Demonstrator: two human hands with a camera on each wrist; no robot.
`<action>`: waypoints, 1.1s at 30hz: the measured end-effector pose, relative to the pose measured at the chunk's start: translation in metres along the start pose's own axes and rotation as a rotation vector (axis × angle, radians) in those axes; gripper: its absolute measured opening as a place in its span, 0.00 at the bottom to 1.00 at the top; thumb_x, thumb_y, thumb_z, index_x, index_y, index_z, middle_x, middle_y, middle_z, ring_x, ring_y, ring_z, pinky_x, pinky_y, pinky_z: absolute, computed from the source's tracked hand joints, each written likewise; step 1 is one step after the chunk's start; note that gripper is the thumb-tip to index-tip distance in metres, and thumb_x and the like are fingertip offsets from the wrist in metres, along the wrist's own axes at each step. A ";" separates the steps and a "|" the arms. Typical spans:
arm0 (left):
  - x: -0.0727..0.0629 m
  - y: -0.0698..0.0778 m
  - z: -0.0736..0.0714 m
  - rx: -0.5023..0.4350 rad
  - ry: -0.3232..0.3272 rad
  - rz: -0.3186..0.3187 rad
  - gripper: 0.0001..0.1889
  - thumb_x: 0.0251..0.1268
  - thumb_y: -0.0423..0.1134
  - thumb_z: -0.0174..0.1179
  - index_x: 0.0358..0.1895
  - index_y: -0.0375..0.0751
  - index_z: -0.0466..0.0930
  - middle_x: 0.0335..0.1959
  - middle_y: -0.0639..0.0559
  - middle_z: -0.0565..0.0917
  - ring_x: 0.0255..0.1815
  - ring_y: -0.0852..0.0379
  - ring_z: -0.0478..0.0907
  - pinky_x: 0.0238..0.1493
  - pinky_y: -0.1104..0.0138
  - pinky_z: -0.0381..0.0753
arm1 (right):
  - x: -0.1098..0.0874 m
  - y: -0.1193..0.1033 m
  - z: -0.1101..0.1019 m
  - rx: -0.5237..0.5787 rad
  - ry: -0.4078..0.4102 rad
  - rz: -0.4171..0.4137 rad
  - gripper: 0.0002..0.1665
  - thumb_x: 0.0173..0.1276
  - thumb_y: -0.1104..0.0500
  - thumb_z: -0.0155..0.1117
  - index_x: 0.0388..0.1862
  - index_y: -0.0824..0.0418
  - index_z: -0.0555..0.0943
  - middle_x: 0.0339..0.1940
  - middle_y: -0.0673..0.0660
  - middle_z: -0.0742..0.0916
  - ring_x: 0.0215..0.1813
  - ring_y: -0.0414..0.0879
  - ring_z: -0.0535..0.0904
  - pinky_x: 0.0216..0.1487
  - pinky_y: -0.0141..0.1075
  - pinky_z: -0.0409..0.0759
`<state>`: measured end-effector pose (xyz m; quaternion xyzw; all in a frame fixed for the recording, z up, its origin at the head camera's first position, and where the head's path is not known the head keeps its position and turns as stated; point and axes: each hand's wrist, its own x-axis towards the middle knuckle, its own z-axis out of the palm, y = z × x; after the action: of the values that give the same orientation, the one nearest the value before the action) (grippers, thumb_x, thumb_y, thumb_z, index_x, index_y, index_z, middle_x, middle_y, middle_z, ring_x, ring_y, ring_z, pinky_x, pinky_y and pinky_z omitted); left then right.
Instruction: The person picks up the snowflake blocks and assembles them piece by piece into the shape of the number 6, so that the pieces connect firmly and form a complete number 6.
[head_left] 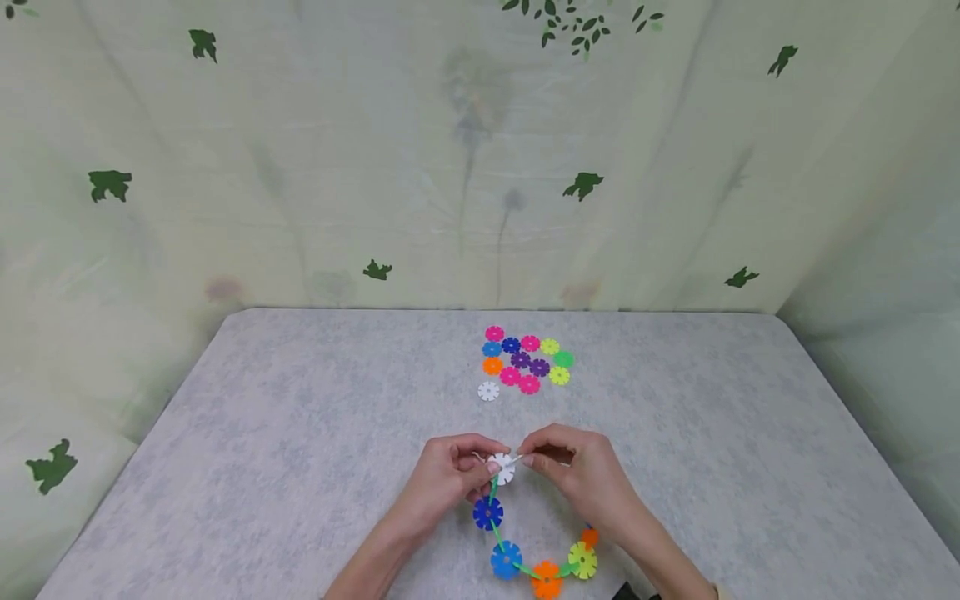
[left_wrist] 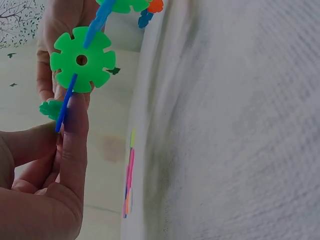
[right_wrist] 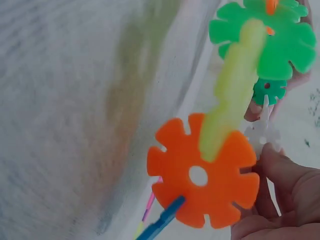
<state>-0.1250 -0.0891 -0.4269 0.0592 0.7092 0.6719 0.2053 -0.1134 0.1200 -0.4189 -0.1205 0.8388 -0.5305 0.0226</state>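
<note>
As the left hand [head_left: 455, 472] and right hand [head_left: 576, 472] pinch its white pieces [head_left: 505, 473], one bright chain [head_left: 506, 560] of notched discs curves near middle; thirteen loose discs [head_left: 521, 359], four pink, lie farther off.

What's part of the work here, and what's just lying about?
In the work:
chain of notched discs, held by the left hand
white disc, pinched by the right hand

Lying about:
loose coloured discs on the table, possibly spares
loose white disc, nearer the hands
</note>
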 end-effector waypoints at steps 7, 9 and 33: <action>0.002 0.003 -0.002 0.055 -0.033 0.005 0.12 0.69 0.30 0.58 0.52 0.38 0.84 0.25 0.49 0.80 0.24 0.56 0.74 0.26 0.69 0.76 | 0.006 0.006 -0.006 0.113 -0.086 0.059 0.07 0.67 0.62 0.67 0.43 0.56 0.86 0.41 0.51 0.87 0.44 0.47 0.84 0.47 0.34 0.82; 0.002 0.004 -0.002 0.070 -0.031 0.012 0.11 0.69 0.30 0.58 0.51 0.38 0.84 0.26 0.49 0.80 0.24 0.56 0.74 0.26 0.69 0.77 | 0.008 0.007 -0.010 0.109 -0.111 0.058 0.08 0.68 0.62 0.67 0.45 0.58 0.85 0.43 0.53 0.87 0.45 0.48 0.83 0.48 0.34 0.82; 0.002 -0.001 -0.005 0.038 -0.031 0.000 0.09 0.67 0.31 0.59 0.48 0.36 0.80 0.34 0.47 0.78 0.24 0.54 0.77 0.28 0.63 0.82 | 0.115 0.050 -0.045 -0.405 -0.232 -0.010 0.14 0.68 0.63 0.65 0.53 0.58 0.83 0.47 0.52 0.85 0.49 0.49 0.78 0.50 0.42 0.80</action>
<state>-0.1288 -0.0928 -0.4279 0.0737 0.7186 0.6571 0.2153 -0.2412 0.1540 -0.4335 -0.1868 0.9193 -0.3340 0.0916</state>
